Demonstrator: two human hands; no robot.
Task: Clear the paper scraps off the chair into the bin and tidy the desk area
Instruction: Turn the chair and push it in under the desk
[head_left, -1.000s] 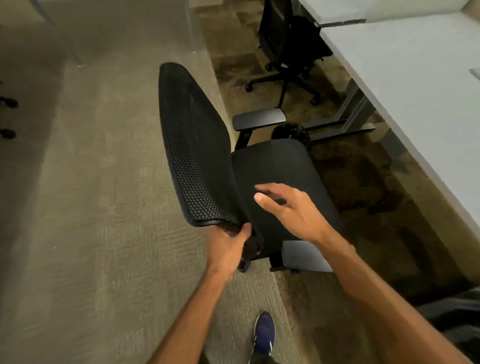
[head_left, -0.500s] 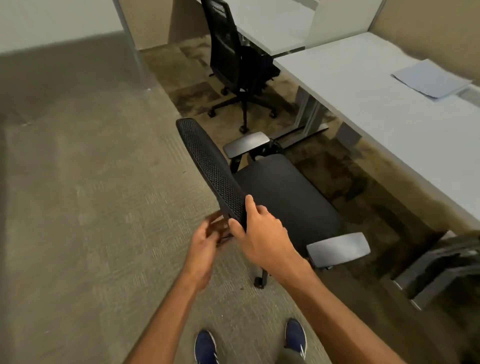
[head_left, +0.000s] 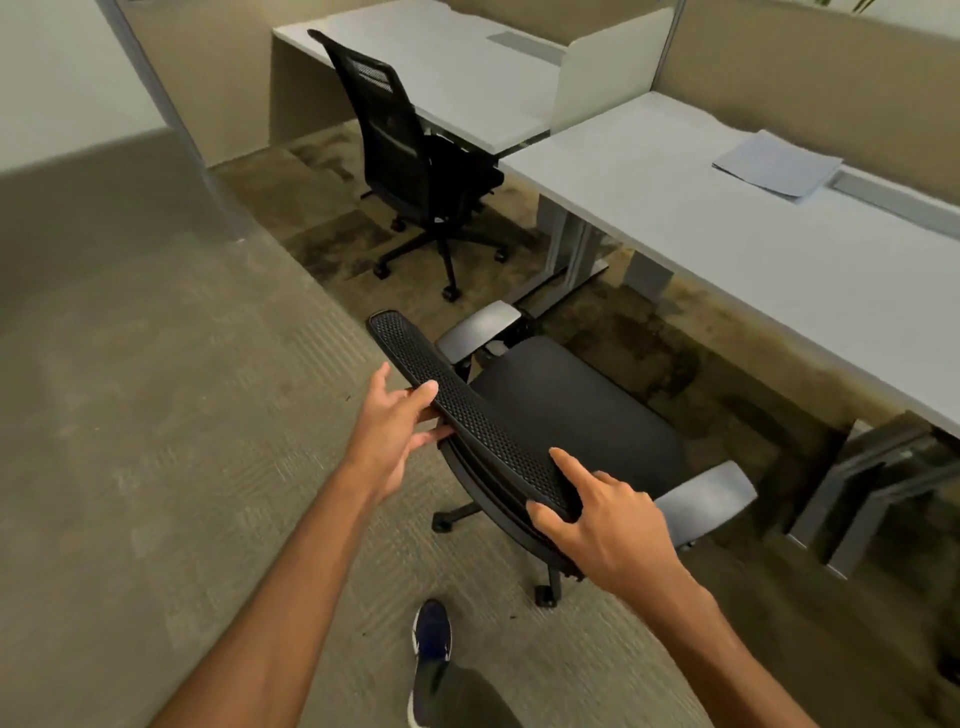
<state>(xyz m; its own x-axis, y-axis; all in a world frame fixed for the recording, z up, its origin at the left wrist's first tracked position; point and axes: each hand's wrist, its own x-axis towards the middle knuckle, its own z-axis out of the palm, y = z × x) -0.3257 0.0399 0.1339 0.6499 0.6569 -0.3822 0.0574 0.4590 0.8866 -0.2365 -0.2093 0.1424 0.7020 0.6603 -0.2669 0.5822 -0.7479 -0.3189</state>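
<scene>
A black office chair (head_left: 566, 410) with a mesh backrest and grey armrests stands on the carpet in front of a white desk (head_left: 779, 270). Its seat shows no paper scraps. My left hand (head_left: 392, 426) grips the top edge of the backrest near its left end. My right hand (head_left: 605, 525) holds the same edge near its right end, thumb under it and forefinger stretched along the mesh. A few sheets of paper (head_left: 776, 163) lie on the desk at the far right. No bin is in view.
A second black chair (head_left: 415, 161) stands at another white desk (head_left: 457, 67) further back, with a low white divider (head_left: 608, 67) between the desks. Desk legs (head_left: 862, 499) stand at the right. My shoe (head_left: 432, 636) is on the carpet behind the chair.
My hands have spread apart along the backrest's top edge, left and right. The view has lifted, and the chair now faces the desk more squarely.
</scene>
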